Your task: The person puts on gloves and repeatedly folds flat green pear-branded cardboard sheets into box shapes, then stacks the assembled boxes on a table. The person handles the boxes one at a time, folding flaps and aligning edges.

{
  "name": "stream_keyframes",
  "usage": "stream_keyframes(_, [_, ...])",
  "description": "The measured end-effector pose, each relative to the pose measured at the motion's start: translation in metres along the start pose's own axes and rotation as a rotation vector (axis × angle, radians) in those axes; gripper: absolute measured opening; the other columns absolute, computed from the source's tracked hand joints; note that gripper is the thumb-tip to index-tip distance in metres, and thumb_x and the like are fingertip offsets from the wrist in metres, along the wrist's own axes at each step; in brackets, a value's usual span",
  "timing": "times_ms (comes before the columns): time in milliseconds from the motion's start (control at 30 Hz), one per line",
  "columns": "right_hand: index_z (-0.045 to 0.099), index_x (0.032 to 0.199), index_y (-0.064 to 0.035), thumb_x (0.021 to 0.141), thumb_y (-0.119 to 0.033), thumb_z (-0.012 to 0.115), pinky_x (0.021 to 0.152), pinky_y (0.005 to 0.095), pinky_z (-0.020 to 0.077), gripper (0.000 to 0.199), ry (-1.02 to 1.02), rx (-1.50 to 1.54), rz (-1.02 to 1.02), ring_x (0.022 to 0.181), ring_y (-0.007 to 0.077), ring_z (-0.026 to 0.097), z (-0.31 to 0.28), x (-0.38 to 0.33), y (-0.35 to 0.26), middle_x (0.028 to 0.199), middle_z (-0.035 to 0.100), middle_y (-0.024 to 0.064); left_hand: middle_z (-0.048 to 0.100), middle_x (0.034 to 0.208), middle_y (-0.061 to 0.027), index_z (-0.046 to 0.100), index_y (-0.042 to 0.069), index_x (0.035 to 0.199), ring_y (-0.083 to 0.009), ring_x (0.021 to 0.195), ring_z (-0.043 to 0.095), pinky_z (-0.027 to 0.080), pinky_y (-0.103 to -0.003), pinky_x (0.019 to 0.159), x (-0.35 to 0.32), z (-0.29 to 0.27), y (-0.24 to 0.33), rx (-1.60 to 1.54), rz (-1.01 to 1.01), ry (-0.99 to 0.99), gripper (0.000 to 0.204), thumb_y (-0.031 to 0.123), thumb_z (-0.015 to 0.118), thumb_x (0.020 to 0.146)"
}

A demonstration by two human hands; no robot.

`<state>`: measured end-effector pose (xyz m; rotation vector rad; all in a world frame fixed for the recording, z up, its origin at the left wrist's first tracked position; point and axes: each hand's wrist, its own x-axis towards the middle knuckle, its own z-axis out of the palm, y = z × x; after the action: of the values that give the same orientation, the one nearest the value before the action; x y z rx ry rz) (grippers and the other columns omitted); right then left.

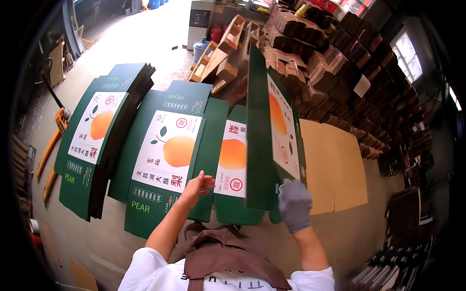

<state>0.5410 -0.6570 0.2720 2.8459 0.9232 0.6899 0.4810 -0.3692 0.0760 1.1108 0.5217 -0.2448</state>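
Observation:
My bare left hand hovers over the right edge of the middle pile of flat green cartons, fingers stretched out and holding nothing. My right hand, in a grey glove, is closed at the near edge of a folded green carton printed with an orange fruit on a white panel. That carton stands tilted up on edge, with its dark side toward the left. Left of it lies another green carton, partly hidden behind the raised one. The gloved fingertips are blurred.
Another pile of green cartons stands at the far left, beside an orange pallet jack. Plain brown cardboard lies on the right. Tall stacks of bundled cardboard rise behind it. Wooden pallets lean near a water dispenser.

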Motion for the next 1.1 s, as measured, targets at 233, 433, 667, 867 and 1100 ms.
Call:
stream_keyframes(233, [0.054,0.096,-0.0086,0.082,-0.019,0.061,0.065,0.0396,0.0513,0.018,-0.318,0.135,0.011,0.077,0.0289,0.059,0.128,-0.039,-0.119,0.085,0.052,0.0112,0.071,0.095,-0.0091,0.068,0.000,0.106,-0.0212,0.078,0.070,0.058,-0.030,0.065,-0.014,-0.036,0.010,-0.443,-0.147,-0.040,0.055,0.053,0.058,0.096])
stream_keyframes(433, [0.055,0.130,-0.0114,0.093,-0.040,0.057,0.084,0.0461,0.0527,0.047,-1.071,0.542,-0.179,0.104,0.0361,0.064,0.135,-0.024,-0.118,0.114,0.064,0.0174,0.071,0.096,-0.0176,0.062,-0.004,0.109,-0.0272,0.087,0.070,0.055,-0.035,0.076,-0.020,-0.049,-0.035,0.243,0.026,0.323,0.029,0.021,0.062,0.095])
stream_keyframes(667, [0.057,0.128,-0.0131,0.095,-0.024,0.056,0.089,0.0441,0.0514,0.035,-0.301,0.706,-0.509,0.105,0.0352,0.063,0.297,0.214,-0.066,0.127,0.061,0.0145,0.061,0.072,-0.0260,0.047,-0.001,0.095,-0.0486,0.075,0.059,0.045,-0.053,0.063,-0.043,-0.018,-0.060,0.611,0.184,0.377,0.028,0.023,0.060,0.096])
stream_keyframes(867, [0.048,0.142,-0.0207,0.087,-0.009,0.052,0.108,0.0498,0.0314,0.057,-0.332,0.097,-0.873,0.138,0.0311,0.040,0.373,0.372,-0.138,0.154,0.039,0.0101,0.057,0.069,-0.0230,0.045,0.000,0.090,-0.0456,0.068,0.057,0.045,-0.047,0.058,-0.063,-0.011,-0.069,0.502,0.060,0.308,0.026,0.019,0.062,0.095])
stream_keyframes(1100, [0.066,0.098,-0.0132,0.084,-0.013,0.053,0.109,0.0461,0.0328,0.019,-0.538,-0.041,-1.072,0.138,0.0331,0.040,0.401,0.392,-0.165,0.150,0.044,0.0114,0.061,0.082,-0.0203,0.052,0.002,0.095,-0.0413,0.077,0.061,0.048,-0.046,0.062,-0.061,-0.047,-0.086,0.445,0.002,0.341,0.019,0.016,0.064,0.093])
